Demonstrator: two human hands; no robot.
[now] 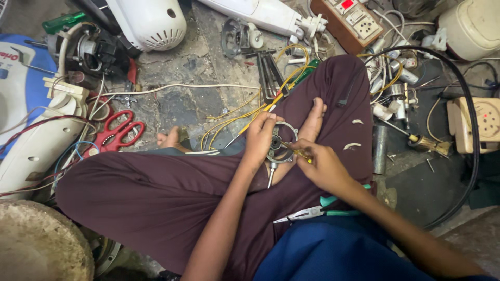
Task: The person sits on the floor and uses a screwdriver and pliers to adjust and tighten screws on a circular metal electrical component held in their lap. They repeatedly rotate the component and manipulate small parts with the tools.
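Observation:
I sit cross-legged on a stone floor in dark maroon trousers. My left hand [261,136] grips a round metal motor part [281,143] with a shaft pointing down, held over my lap beside my bare foot [314,117]. My right hand [323,164] holds a small yellow-handled screwdriver [296,151] whose tip touches the centre of the part. Green-handled pliers [317,211] lie on my right thigh, close under my right forearm.
Red scissors [119,130] lie on the floor to the left. Yellow wires [237,117] trail ahead of my knees. White fan housings [151,21], a wooden switchboard [350,18], a socket box [476,125], a black cable [471,119] and several small parts surround me.

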